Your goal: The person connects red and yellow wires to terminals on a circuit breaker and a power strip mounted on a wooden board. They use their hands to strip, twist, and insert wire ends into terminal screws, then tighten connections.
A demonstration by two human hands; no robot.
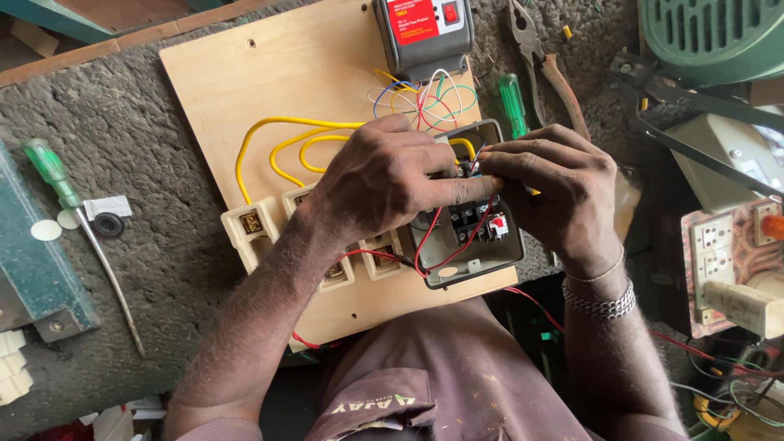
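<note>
Both hands [469, 184] pinch wires [472, 163] (red, blue) over grey switch box [469, 245], screwdriver [513, 104] and pliers [543, 61] beyond.

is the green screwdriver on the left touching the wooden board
Apart. The head view shows the green-handled screwdriver lying on the grey bench surface, with bare bench plainly between it and the wooden board.

The left hand [384, 184] lies palm down, its pointing finger stretched out to the right. The right hand [555, 192] is just beside it, fingers bent, pinching with its tips. Both arms come up from below
</note>
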